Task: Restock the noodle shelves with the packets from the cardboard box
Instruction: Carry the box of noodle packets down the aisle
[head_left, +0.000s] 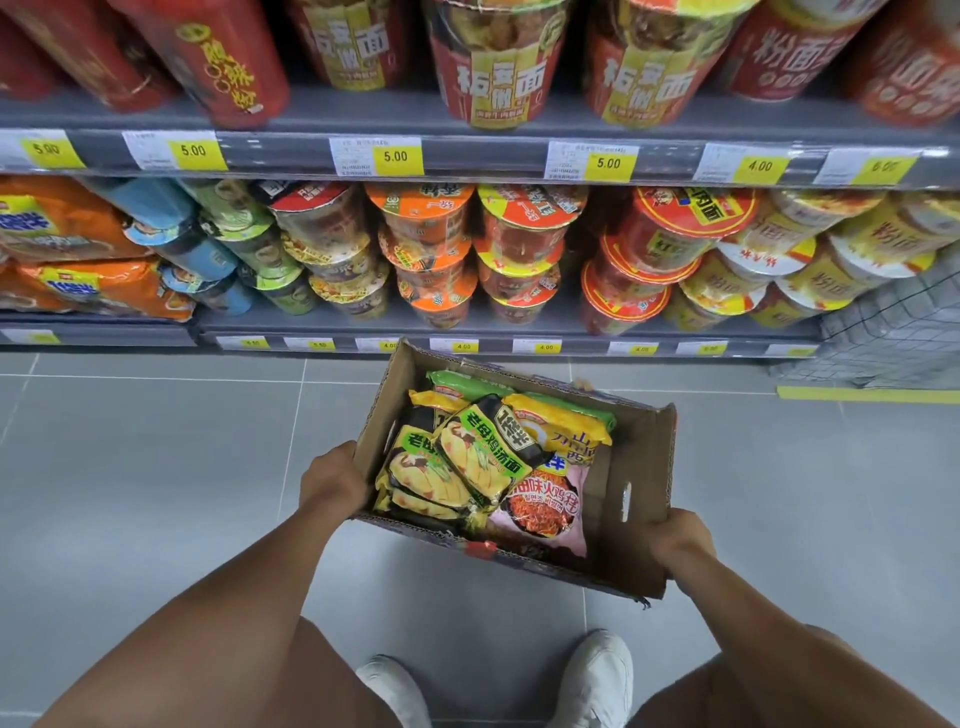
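An open cardboard box (639, 467) hangs in the air above the grey floor, in front of the shelves. My left hand (332, 480) grips its left wall and my right hand (680, 535) grips its right wall near the front corner. Inside lie several noodle packets: yellow-and-black ones (480, 454) on top, a pink one (545, 512) at the front, yellow (561, 421) and green (462, 384) ones behind. The noodle shelves (467, 327) stand just beyond the box, packed with cup noodles.
Orange noodle packets (78, 249) fill the lower shelf's far left. Stacked cup noodles (519, 244) fill its middle and right. The upper shelf (467, 156) carries tall cups and yellow price tags. A wire mesh basket (893, 332) stands at right. My white shoes (597, 680) are below the box.
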